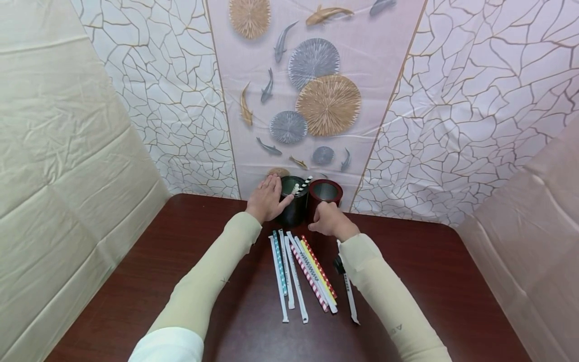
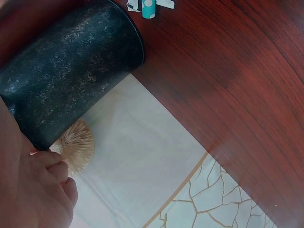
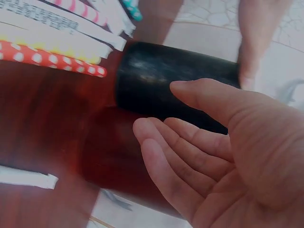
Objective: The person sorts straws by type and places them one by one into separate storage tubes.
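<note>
My left hand [image 1: 266, 198] rests at the rim of a black cylindrical cup [image 2: 76, 61], its fingers extended along the left side and its thumb reaching across the front. A black-and-white striped straw [image 1: 306, 183] and white straw ends stick out of that cup. In front of the dark red cup [image 1: 325, 183] beside it is my right hand [image 1: 331, 220]. Its fingers bend loosely with nothing between them, as the right wrist view shows. The red cup's lower part [image 3: 114, 147] appears behind those fingers.
Paper straws lie on the brown table [image 1: 226, 311]: a red dotted straw [image 1: 318, 265], a teal dotted straw [image 1: 279, 261], a pink striped straw [image 1: 312, 279] and several white-wrapped ones. A separate wrapped straw [image 1: 350, 296] lies by the right forearm. Patterned cloth [image 1: 181, 100] hangs behind the table.
</note>
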The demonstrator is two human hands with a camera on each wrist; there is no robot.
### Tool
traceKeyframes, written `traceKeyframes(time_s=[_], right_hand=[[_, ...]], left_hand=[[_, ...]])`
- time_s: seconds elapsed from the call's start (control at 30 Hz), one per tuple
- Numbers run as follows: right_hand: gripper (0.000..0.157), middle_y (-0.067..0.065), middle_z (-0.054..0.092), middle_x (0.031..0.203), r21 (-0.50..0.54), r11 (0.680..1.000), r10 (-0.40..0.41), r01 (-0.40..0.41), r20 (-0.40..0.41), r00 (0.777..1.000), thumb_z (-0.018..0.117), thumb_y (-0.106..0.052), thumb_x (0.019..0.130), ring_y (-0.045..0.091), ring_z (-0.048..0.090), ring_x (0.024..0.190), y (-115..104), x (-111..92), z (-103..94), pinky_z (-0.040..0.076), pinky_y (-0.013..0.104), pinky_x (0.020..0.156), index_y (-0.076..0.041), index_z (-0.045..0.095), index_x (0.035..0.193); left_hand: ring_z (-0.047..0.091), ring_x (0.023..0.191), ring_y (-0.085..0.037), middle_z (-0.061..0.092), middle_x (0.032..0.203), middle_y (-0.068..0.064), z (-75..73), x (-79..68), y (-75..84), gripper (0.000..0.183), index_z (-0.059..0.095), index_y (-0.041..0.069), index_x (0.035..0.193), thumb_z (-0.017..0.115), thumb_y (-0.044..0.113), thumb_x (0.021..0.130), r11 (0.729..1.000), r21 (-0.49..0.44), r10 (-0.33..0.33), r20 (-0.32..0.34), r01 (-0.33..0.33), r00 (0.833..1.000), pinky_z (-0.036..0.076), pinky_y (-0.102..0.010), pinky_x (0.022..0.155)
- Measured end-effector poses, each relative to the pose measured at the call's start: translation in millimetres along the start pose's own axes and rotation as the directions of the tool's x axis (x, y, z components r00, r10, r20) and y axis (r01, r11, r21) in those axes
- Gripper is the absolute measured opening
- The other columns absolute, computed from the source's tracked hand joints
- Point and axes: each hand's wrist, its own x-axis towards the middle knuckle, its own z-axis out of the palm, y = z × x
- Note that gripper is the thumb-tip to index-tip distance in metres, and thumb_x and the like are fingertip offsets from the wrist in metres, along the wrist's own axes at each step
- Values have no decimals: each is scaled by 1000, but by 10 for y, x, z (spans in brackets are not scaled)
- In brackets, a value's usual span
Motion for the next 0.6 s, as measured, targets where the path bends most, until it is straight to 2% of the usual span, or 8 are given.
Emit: traceKeyframes(time_s=[0.23,0.33,0.47,0.6], right_hand=[[58,-5,28,48,25,999,36,-37,20,999,77,-19,96,11,22,44,88,11,281,31,27,48,-17,42,50],[57,-4,32,47,23,999,48,-49,27,998,78,-19,95,12,28,42,128,19,389,34,26,48,-16,45,49],[49,-2,42,49,17,998,65,-65,28,998,79,-20,95,14,43,46,153,16,508,40,27,51,-14,55,53],[50,-1,42,49,13,997,80,-80,21,997,80,-19,94,16,45,47,175,8,590,41,28,52,-13,53,53]], left_hand=[[15,166,-31,16,177,-18,10,-3,-5,84,16,-2,168,20,61,112,1000,-4,-3,2,3,1000,16,-42,136],[15,166,-31,16,177,-18,17,1,-6,84,17,-1,168,20,61,112,1000,-8,-3,-2,3,1000,17,-43,136],[15,166,-32,17,177,-18,20,-1,-7,83,18,-1,168,21,61,112,1000,-17,-1,-7,1,1000,17,-43,136],[15,166,-32,17,177,-18,16,-6,-1,84,18,-1,168,21,61,112,1000,-14,-3,-6,3,1000,17,-43,136]])
